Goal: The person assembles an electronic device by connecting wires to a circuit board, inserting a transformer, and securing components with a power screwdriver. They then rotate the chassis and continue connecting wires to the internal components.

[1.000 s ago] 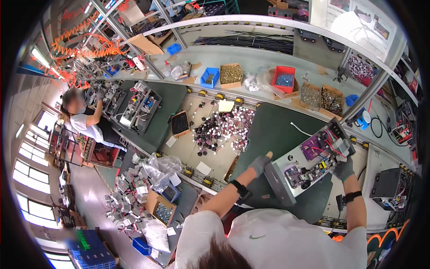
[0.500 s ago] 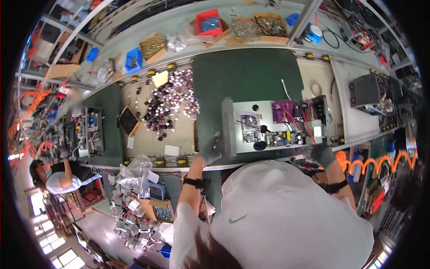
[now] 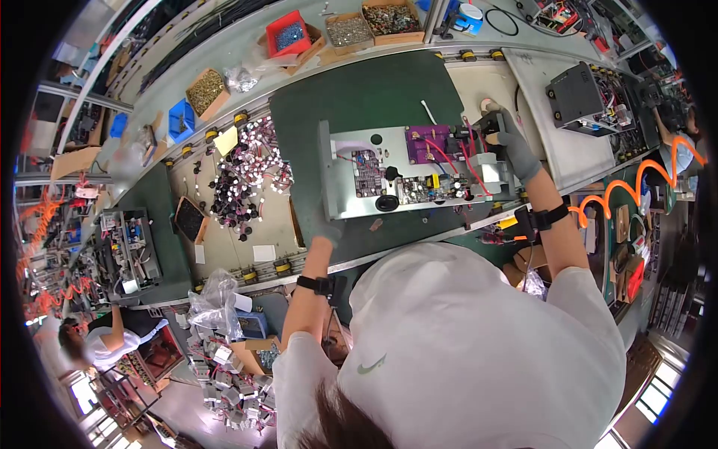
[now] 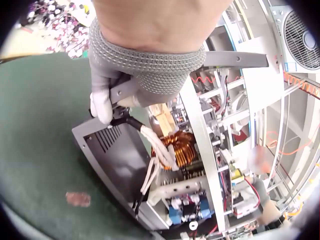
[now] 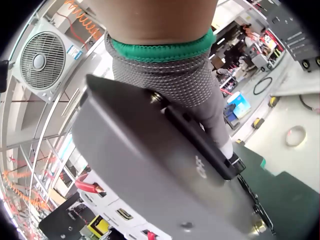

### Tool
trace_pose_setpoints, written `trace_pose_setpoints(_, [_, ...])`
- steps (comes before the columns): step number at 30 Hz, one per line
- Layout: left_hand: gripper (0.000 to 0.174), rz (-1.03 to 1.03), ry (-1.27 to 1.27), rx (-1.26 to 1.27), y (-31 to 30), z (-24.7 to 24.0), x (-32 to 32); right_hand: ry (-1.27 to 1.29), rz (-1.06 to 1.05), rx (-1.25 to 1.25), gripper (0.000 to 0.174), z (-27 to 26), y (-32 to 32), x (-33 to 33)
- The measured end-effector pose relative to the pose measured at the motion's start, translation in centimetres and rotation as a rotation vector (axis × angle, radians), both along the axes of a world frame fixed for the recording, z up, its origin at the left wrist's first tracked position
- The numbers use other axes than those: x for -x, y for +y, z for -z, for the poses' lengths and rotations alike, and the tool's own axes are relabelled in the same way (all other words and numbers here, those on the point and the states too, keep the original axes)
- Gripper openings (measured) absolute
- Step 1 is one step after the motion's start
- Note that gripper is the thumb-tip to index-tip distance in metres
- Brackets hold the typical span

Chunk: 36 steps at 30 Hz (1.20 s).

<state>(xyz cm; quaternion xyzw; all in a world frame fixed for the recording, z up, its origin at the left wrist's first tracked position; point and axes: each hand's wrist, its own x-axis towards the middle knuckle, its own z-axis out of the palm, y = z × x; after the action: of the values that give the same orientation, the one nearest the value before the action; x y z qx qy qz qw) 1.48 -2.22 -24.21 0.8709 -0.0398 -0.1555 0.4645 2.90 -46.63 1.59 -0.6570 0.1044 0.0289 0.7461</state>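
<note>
A grey machine chassis (image 3: 351, 206), with circuit boards and red wires showing, lies on the green mat. My left hand (image 3: 327, 230), in a grey glove, is at the near corner of its left end panel. In the left wrist view, the curled fingers of my left hand (image 4: 130, 82) grip the metal edge, close to white cables and a copper coil (image 4: 180, 150). My right hand (image 3: 520, 153) grips the right end panel. The right wrist view shows my right hand (image 5: 170, 80) behind the dark panel (image 5: 150, 135), its fingers by a black strip marked OFF; part of the hand is hidden.
Left of the mat lies a heap of small wired connectors (image 3: 243, 172). Boxes of screws, among them a red bin (image 3: 288, 34) and a blue bin (image 3: 181, 120), line the back shelf. Another dark machine (image 3: 583, 97) stands at right. An orange coiled hose (image 3: 636, 176) hangs beside it.
The chassis has turned from a slant to lie nearly square on the mat. My right hand has moved from the chassis's near side to its right end panel. The head view has shifted.
</note>
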Motion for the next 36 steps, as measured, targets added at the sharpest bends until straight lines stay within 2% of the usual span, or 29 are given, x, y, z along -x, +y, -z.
trace_pose_setpoints(1, [0.036, 0.293, -0.145, -0.365, 0.9, -1.5, -3.2, -0.002, 0.003, 0.001, 0.056, 0.6, -0.6, 0.1])
trace_pose_setpoints(3, [0.04, -0.133, 0.333, 0.377, -2.8, -10.4, -7.8, 0.036, 0.034, 0.06, 0.046, 2.4, -2.2, 0.3])
trace_pose_setpoints(5, [0.035, -0.058, 0.24, 0.201, -3.6, -10.3, -12.4, 0.056, 0.046, 0.16, 0.042, 1.8, -2.0, 1.2])
trace_pose_setpoints(7, [0.034, -0.042, 0.248, 0.147, -4.8, -8.2, -16.8, 0.075, 0.131, 0.296, 0.029, 0.8, -1.0, 2.2])
trace_pose_setpoints(8, [0.034, -0.034, 0.26, 0.089, -5.6, -8.3, -17.9, 0.071, 0.139, 0.3, 0.029, 0.8, -1.3, 2.5])
trace_pose_setpoints(9, [0.034, -0.028, 0.261, 0.091, -6.1, -8.2, -18.3, 0.07, 0.161, 0.261, 0.025, 1.1, -1.8, 2.9])
trace_pose_setpoints(11, [0.037, -0.192, 0.174, 0.225, -8.0, -10.2, -17.5, 0.001, 0.209, 0.245, 0.016, 1.6, -2.0, 3.7])
trace_pose_setpoints(12, [0.037, -0.193, 0.179, 0.226, -8.6, -9.9, -16.9, 0.007, 0.208, 0.247, 0.016, 1.5, -2.2, 3.7])
trace_pose_setpoints(14, [0.037, -0.284, -0.054, 0.407, -9.5, -9.6, -15.2, -0.016, 0.138, 0.398, 0.013, 1.2, -2.6, 3.7])
trace_pose_setpoints(15, [0.037, -0.277, -0.055, 0.404, -10.2, -9.8, -14.1, -0.016, 0.145, 0.395, 0.013, 1.7, -2.9, 3.5])
trace_pose_setpoints(17, [0.048, -0.647, -0.032, 0.242, -12.1, -12.6, -10.6, 0.009, 0.199, 0.337, 0.02, 3.4, -3.4, 3.1])
trace_pose_setpoints(18, [0.048, -0.643, -0.033, 0.244, -12.6, -14.0, -8.8, 0.008, 0.204, 0.338, 0.02, 3.9, -3.8, 2.9])
trace_pose_setpoints(20, [0.04, -0.647, -0.355, 0.059, -13.6, -16.8, -6.3, 0.056, 0.05, 0.012, 0.033, 4.6, -4.6, 2.0])
trace_pose_setpoints(21, [0.04, -0.65, -0.356, 0.063, -14.2, -17.9, -6.0, 0.053, 0.047, 0.016, 0.033, 4.0, -5.1, 1.0])
trace_pose_setpoints(23, [0.033, -0.265, -0.619, 0.082, -14.9, -19.6, -5.6, 0.037, 0.047, 0.285, 0.038, 1.6, -6.1, -1.5])
trace_pose_setpoints(25, [0.033, -0.209, -0.63, -0.01, -16.3, -20.8, -6.5, -0.002, -0.011, 0.543, 0.039, -2.9, -3.9, -4.5])
trace_pose_setpoints(26, [0.033, -0.152, -0.646, -0.1, -17.2, -21.4, -7.4, -0.022, -0.174, 0.638, 0.037, -4.0, -3.6, -6.6])
trace_pose_setpoints(27, [0.039, -0.202, -0.496, -0.127, -18.1, -22.2, -8.0, -0.044, -0.336, 0.732, 0.036, -5.0, -3.1, -8.5])
trace_pose_setpoints(28, [0.039, -0.209, -0.504, -0.126, -18.9, -23.1, -8.4, -0.071, -0.475, 0.827, 0.034, -6.3, -1.5, -10.1])
trace_pose_setpoints(29, [0.042, -0.211, -0.479, -0.313, -19.7, -23.9, -8.9, -0.098, -0.615, 0.92, 0.033, -7.2, 0.4, -11.8])
trace_pose_setpoints(30, [0.045, -0.214, -0.451, -0.5, -20.3, -24.4, -9.4, -0.079, -0.678, 0.982, 0.033, -6.7, 1.8, -13.4])
trace_pose_setpoints(34, [0.041, -0.339, -0.31, -0.399, -20.7, -23.2, -10.8, -0.103, -0.863, 1.057, 0.033, -1.9, 6.0, -17.2])
trace_pose_setpoints(35, [0.032, -0.384, -0.372, -0.387, -20.6, -23.0, -10.8, -0.152, -0.893, 1.148, 0.035, -0.8, 6.8, -17.3])
trace_pose_setpoints(36, [0.032, -0.394, -0.374, -0.391, -20.0, -21.6, -11.4, -0.199, -0.924, 1.238, 0.037, 0.2, 7.4, -17.5])
